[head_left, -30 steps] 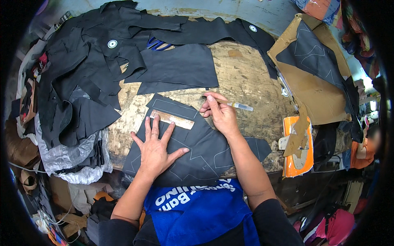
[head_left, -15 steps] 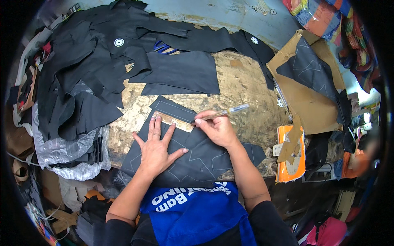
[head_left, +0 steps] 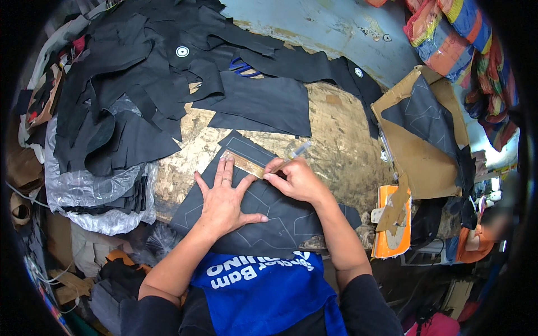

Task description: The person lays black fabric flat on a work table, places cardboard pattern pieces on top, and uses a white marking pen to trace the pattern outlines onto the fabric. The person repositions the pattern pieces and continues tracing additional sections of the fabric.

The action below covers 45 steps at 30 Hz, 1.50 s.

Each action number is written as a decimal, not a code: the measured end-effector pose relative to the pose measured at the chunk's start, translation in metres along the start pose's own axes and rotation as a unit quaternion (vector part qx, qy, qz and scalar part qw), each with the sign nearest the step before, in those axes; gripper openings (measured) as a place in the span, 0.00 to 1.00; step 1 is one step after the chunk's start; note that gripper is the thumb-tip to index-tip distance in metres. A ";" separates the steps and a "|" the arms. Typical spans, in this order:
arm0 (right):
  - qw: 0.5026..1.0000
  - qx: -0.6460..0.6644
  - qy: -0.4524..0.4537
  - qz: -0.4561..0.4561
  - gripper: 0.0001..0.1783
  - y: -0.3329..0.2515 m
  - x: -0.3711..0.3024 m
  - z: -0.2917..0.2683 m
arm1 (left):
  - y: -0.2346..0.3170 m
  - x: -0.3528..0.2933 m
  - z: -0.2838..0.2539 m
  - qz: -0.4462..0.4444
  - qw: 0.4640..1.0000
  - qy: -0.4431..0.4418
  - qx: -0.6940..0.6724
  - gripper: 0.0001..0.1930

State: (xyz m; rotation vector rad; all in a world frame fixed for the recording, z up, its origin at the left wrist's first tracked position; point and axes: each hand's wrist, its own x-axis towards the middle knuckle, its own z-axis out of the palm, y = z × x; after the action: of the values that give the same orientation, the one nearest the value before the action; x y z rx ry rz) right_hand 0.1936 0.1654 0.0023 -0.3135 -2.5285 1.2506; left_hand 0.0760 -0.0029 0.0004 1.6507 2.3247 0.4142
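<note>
My left hand [head_left: 225, 203] lies flat with its fingers spread. Its fingertips press a narrow tan strip template [head_left: 246, 164] onto a black sheet [head_left: 238, 242] that looks like leather or a similar material. Pale outlines of angular shapes are drawn across this sheet. My right hand [head_left: 297, 180] pinches a slim pen [head_left: 301, 148] with a clear, silvery barrel, tilted up to the right. The pen's tip is hidden behind the fingers, close to the strip's right end.
Black sheets and scraps [head_left: 129, 73] heap at the far left, with blue-handled scissors [head_left: 245, 67] among them. Plastic wrapping [head_left: 95, 221] holds a black stack at left. Brown cardboard [head_left: 417, 162] and an orange piece [head_left: 384, 243] sit on the right of the worn wooden table [head_left: 336, 120].
The view has shifted slightly. My right hand has moved a little left and down around the strip's right end, and the pen stands steeper. My left hand keeps pressing the strip.
</note>
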 end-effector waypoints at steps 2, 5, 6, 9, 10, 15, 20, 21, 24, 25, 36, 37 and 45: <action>1.000 -0.008 -0.008 0.007 0.08 0.000 0.012 0.005 | -0.002 0.000 0.002 0.009 1.000 0.002 -0.003 0.49; 0.999 0.032 -0.015 0.024 0.08 -0.002 0.027 0.009 | -0.006 0.001 0.003 0.008 1.000 -0.018 0.007 0.52; 0.999 0.026 -0.022 0.030 0.08 -0.004 0.031 0.009 | -0.007 0.001 0.004 0.005 0.999 -0.036 0.019 0.53; 0.996 0.011 -0.055 0.067 0.08 -0.007 0.036 0.008 | -0.007 0.001 0.006 0.015 0.999 -0.025 0.023 0.54; 0.997 0.010 -0.053 0.064 0.08 -0.008 0.036 0.008 | -0.006 0.000 0.006 0.018 0.999 -0.021 0.024 0.54; 0.999 0.017 -0.028 0.025 0.08 -0.004 0.041 0.017 | -0.003 0.000 0.007 0.025 0.999 -0.007 0.025 0.52; 0.999 0.034 -0.005 -0.017 0.08 -0.001 0.055 0.031 | 0.007 -0.006 0.009 -0.012 0.999 0.014 0.029 0.45; 0.999 0.034 -0.006 -0.016 0.08 -0.001 0.058 0.033 | 0.010 -0.009 0.010 -0.023 0.999 0.019 0.030 0.43; 0.998 0.034 -0.031 0.031 0.07 -0.004 0.065 0.036 | 0.015 -0.011 0.010 -0.036 0.999 0.003 0.026 0.41; 0.999 0.032 -0.031 0.031 0.07 -0.005 0.068 0.037 | 0.015 -0.011 0.010 -0.033 0.999 0.002 0.031 0.41; 0.999 0.032 0.013 0.021 0.09 -0.007 0.090 0.055 | 0.002 -0.003 0.007 0.039 0.999 -0.030 0.002 0.44; 0.999 0.032 0.015 0.020 0.09 -0.008 0.090 0.055 | 0.002 -0.003 0.006 0.039 0.999 -0.035 0.008 0.44; 0.991 -0.021 0.084 0.101 0.07 -0.017 0.086 0.047 | 0.003 -0.002 0.005 0.043 0.999 -0.023 0.012 0.43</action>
State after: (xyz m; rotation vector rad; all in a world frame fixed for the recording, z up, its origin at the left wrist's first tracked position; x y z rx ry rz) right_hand 0.0958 0.1488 0.0032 -0.6696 -2.4284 1.1860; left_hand 0.0811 -0.0032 -0.0031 1.7562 2.2402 0.3635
